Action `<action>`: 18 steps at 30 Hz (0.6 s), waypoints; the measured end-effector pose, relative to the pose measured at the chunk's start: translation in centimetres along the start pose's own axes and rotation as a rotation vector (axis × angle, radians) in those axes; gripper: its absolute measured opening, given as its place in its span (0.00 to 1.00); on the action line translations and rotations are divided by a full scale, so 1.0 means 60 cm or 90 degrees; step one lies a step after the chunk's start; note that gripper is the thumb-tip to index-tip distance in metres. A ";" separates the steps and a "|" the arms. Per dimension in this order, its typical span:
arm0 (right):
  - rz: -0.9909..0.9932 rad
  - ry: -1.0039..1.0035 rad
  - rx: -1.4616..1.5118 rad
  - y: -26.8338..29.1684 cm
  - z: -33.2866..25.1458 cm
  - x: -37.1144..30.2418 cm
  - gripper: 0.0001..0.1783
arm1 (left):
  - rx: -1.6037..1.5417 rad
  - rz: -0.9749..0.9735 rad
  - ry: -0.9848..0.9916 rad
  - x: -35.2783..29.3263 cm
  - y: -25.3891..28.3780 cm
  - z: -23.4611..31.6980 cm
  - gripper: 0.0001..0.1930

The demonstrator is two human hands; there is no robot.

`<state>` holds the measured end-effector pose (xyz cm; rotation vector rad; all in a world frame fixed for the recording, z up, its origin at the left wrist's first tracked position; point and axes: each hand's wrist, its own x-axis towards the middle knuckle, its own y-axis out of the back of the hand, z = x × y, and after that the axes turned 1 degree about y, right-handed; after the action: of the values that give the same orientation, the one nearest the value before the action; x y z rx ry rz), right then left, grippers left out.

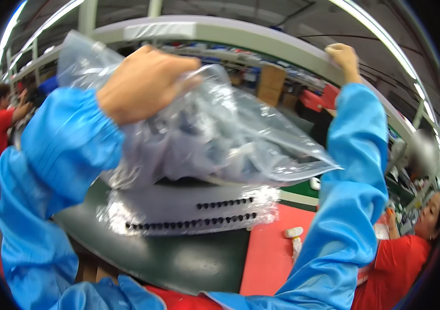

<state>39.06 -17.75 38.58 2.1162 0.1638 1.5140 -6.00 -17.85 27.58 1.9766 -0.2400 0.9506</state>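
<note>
My left hand (147, 85) is closed round the gathered top of a large clear plastic bag (194, 139), which hangs raised in front of me. Pale, blurred contents show through its film. Below the bag, on the dark green table (194, 258), lies a clear plastic sheet or flat bag (163, 201) with two rows of small black parts (194, 223). My right hand (344, 58) is lifted high at the far right, its fingers curled at the pale overhead beam (282, 44). Whatever it may grip is hidden.
A red mat (269, 253) covers the table's right part, with a small white bottle (293, 232) on it. Close on the right sits a person in red (398, 268). Farther left are people in red (0, 129). Stocked shelves and a brown carton (271, 85) stand beyond.
</note>
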 end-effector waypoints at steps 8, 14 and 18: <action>-0.267 0.495 0.213 -0.014 -0.037 -0.357 0.33 | -0.166 -0.057 0.219 -0.017 0.053 -0.029 0.18; -0.699 0.187 0.369 -0.160 -0.083 -0.502 0.48 | -0.063 0.062 0.252 -0.003 0.022 -0.087 0.16; -0.565 0.281 0.461 -0.238 -0.173 -0.479 0.42 | 0.007 0.192 0.321 -0.016 0.034 -0.163 0.16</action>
<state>22.00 -13.20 9.85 1.6717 1.7625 1.3900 -12.84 -11.41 31.17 1.6695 -0.2477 1.6091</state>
